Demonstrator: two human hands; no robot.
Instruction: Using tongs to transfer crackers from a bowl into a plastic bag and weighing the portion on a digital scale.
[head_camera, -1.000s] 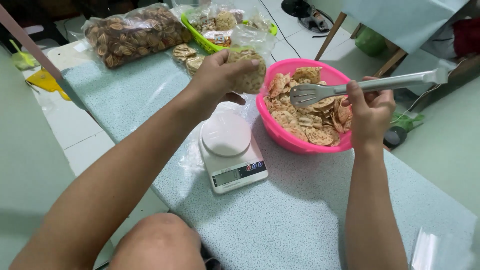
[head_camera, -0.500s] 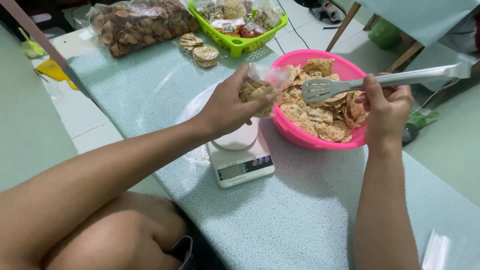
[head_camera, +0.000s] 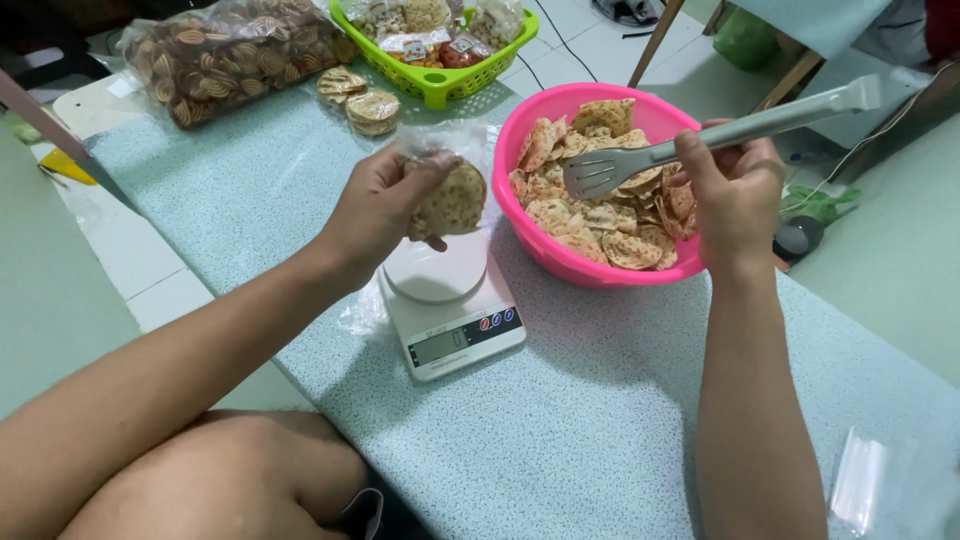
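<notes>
Pink plastic bowl (head_camera: 600, 272) at centre right of the speckled pale-blue table (head_camera: 600, 420), loaded with flat, irregular orange-beige crackers (head_camera: 590, 215).

Change over the last second:
- Small clear plastic bag (head_camera: 452, 195) of round crackers drawn back from the bowl rim; now held directly above the round white plate of the digital scale (head_camera: 450, 315), apparently clear of it, though contact cannot be ruled out.
- Metal tongs (head_camera: 700, 135) unchanged in position: slotted head over the crackers, nothing visible between the blades.
- Judged effect: transfer from the bowl paused, bag positioned for the scale.

Grip state:
- Left hand (head_camera: 385, 205): fingers curled around the bag, thumb pressed on its near side, film gathered at the top.
- Right hand (head_camera: 735, 190): closed around the tong shaft, blades close together.

Materials and shapes:
- Bag: thin, glossy, crumpled film; contents disc-shaped, speckled.
- Scale: white rectangular body, grey display, small coloured buttons at the front.
- Tongs: brushed metal, long, flat, spatula-type head.
- Behind: green slotted basket (head_camera: 440, 85) of packed snacks, large clear sack of brown spiral biscuits (head_camera: 220, 55), small stack of filled packets (head_camera: 365, 100).
- Near right corner: empty clear bags (head_camera: 860, 480), flat on the table.
</notes>
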